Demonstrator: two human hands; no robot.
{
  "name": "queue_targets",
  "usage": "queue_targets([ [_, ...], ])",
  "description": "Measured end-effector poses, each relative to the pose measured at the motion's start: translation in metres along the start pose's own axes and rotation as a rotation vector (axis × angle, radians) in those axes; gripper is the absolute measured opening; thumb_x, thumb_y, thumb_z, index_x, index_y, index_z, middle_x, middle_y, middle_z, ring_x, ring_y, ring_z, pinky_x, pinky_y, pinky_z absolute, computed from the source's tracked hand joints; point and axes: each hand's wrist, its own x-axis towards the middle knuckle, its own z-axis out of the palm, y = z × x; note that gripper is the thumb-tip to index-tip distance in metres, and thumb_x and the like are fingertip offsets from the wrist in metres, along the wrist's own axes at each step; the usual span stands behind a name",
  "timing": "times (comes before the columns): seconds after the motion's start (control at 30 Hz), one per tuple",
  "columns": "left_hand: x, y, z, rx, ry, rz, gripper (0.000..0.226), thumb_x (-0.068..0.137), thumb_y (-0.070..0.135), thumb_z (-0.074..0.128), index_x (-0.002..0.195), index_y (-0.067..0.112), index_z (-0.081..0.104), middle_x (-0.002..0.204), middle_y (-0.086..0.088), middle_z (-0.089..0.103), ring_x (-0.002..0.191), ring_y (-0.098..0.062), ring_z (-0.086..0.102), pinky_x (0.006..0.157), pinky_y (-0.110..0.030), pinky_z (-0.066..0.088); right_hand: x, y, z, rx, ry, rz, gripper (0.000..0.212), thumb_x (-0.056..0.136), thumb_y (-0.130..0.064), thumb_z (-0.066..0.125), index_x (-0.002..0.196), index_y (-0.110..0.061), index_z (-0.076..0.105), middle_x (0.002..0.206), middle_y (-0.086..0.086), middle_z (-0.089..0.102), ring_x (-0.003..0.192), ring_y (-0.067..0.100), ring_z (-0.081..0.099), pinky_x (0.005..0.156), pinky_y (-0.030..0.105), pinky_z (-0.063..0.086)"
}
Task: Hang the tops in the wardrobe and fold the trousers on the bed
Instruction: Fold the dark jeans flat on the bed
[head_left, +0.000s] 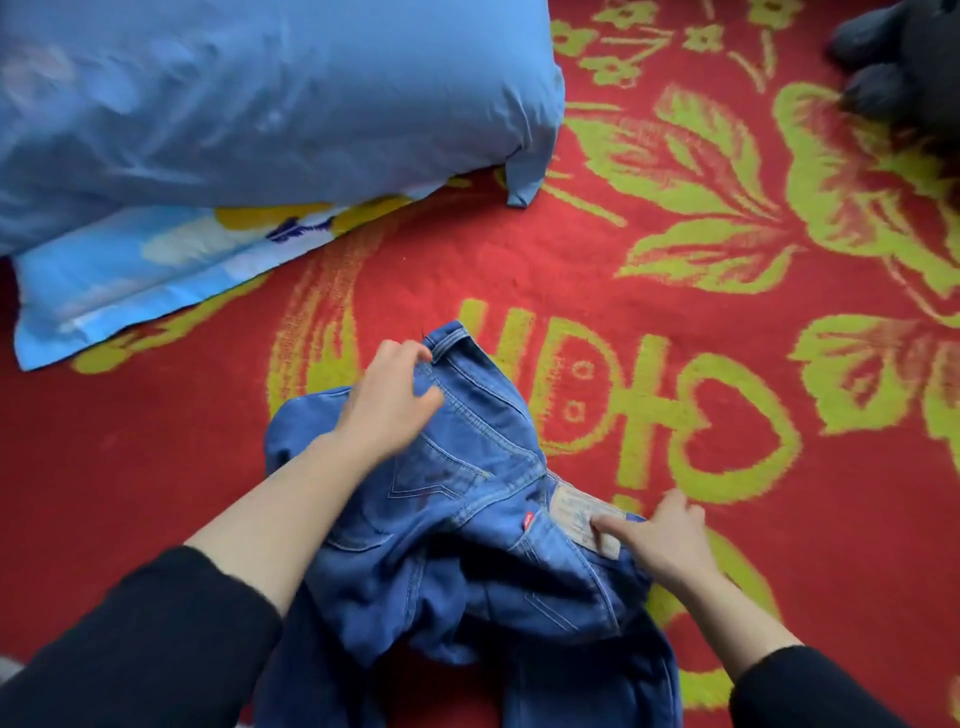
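Blue jeans (467, 519) are laid crumpled, back pockets up, on the red bedcover (675, 270) (patterned in yellow-green), near a blue pillow (260, 93). The waistband (457, 358) is gripped at its far end by the left hand (389, 400), fingers curled over the edge. Beside the leather patch (576, 512) it is pinched by the right hand (662, 543), thumb laid on the patch.

Home bedroom — red floral bedspread (675, 270), blue pillow (260, 93) over patterned pillow (130, 275).
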Motion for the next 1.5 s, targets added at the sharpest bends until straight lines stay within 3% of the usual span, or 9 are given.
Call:
queue_targets([
  [0.17, 0.049, 0.008, 0.038, -0.153, -0.074, -0.286, 0.079, 0.086, 0.023, 0.062, 0.150, 0.009, 0.018, 0.150, -0.016, 0.028, 0.135, -0.030, 0.036, 0.108, -0.035, 0.029, -0.004, 0.017, 0.021, 0.424, -0.120, 0.239, 0.038, 0.066, -0.027, 0.083, 0.067, -0.008, 0.050, 0.069, 0.008, 0.050, 0.057, 0.020, 0.046, 0.050, 0.028, 0.030],
  [0.33, 0.030, -0.011, 0.057, -0.158, -0.096, -0.390, 0.037, 0.079, 0.022, 0.069, 0.112, 0.009, 0.058, 0.114, -0.015, 0.062, 0.101, -0.029, 0.059, 0.083, -0.034, 0.041, -0.008, 0.044, 0.005, 0.547, -0.311, 0.312, 0.028, 0.072, -0.015, 0.080, 0.073, -0.011, 0.053, 0.052, 0.001, 0.035, 0.042, 0.015, 0.030, 0.045, 0.023, 0.021],
  [0.43, 0.004, -0.013, 0.042, -0.390, 0.004, -0.431, 0.004, 0.080, 0.018, 0.065, 0.082, 0.015, 0.064, 0.081, -0.008, 0.065, 0.078, -0.023, 0.059, 0.073, -0.036, 0.044, -0.017, 0.046, -0.009, 0.408, -0.157, 0.059, 0.010, 0.078, -0.015, 0.075, 0.079, -0.013, 0.065, 0.076, 0.003, 0.068, 0.065, 0.020, 0.059, 0.061, 0.032, 0.050],
  [0.57, -0.031, 0.009, -0.001, -0.468, 0.113, -0.386, 0.009, 0.083, 0.007, 0.062, 0.085, 0.014, 0.066, 0.068, 0.002, 0.056, 0.069, -0.014, 0.047, 0.061, -0.030, 0.036, -0.051, 0.031, -0.046, 0.175, 0.255, -0.269, 0.016, 0.089, -0.013, 0.060, 0.104, -0.015, 0.058, 0.096, 0.004, 0.054, 0.091, 0.030, 0.056, 0.070, 0.033, 0.036],
  [0.87, -0.075, 0.105, -0.155, -0.479, 0.357, -0.161, 0.020, 0.075, 0.019, 0.072, 0.092, 0.011, 0.068, 0.095, -0.012, 0.070, 0.086, -0.028, 0.062, 0.075, -0.041, 0.049, -0.155, -0.008, -0.210, 0.049, 0.708, -0.444, 0.033, 0.099, -0.043, 0.040, 0.119, -0.016, 0.044, 0.096, 0.023, 0.062, 0.089, 0.044, 0.060, 0.065, 0.041, 0.038],
  [1.03, -0.128, 0.183, -0.215, -0.226, 0.468, 0.005, 0.022, 0.087, 0.015, 0.057, 0.103, 0.000, 0.056, 0.100, -0.030, 0.049, 0.104, -0.040, 0.047, 0.084, -0.041, 0.040, -0.230, -0.003, -0.289, 0.299, 0.791, -0.519, 0.039, 0.099, -0.049, 0.036, 0.121, -0.023, 0.054, 0.094, 0.024, 0.068, 0.086, 0.044, 0.065, 0.070, 0.043, 0.047],
  [1.2, -0.192, 0.268, -0.265, 0.007, 0.482, 0.009, 0.028, 0.092, 0.021, 0.046, 0.120, 0.023, 0.052, 0.116, -0.024, 0.048, 0.095, -0.047, 0.056, 0.086, -0.045, 0.045, -0.290, 0.025, -0.355, 0.822, 0.497, -0.667, 0.021, 0.103, -0.031, 0.038, 0.108, -0.014, 0.049, 0.072, 0.026, 0.065, 0.040, 0.029, 0.060, 0.038, 0.030, 0.049],
  [1.37, -0.252, 0.344, -0.297, -0.629, 0.365, 0.015, 0.023, 0.092, 0.033, 0.047, 0.093, 0.013, 0.060, 0.080, -0.017, 0.067, 0.063, -0.035, 0.067, 0.067, -0.050, 0.058, -0.347, 0.063, -0.419, 0.825, 0.535, -0.867, 0.017, 0.103, -0.030, 0.039, 0.106, -0.020, 0.053, 0.083, 0.023, 0.068, 0.062, 0.028, 0.064, 0.055, 0.036, 0.054],
  [1.5, -0.276, 0.391, -0.309, -0.808, 0.359, 0.135, 0.032, 0.094, 0.052, 0.046, 0.094, 0.021, 0.054, 0.091, -0.008, 0.063, 0.071, -0.026, 0.054, 0.077, -0.046, 0.051, -0.374, 0.084, -0.480, 0.604, 0.795, -1.037, 0.016, 0.097, -0.022, 0.045, 0.102, -0.035, 0.053, 0.095, 0.006, 0.069, 0.088, 0.026, 0.067, 0.083, 0.047, 0.053],
])
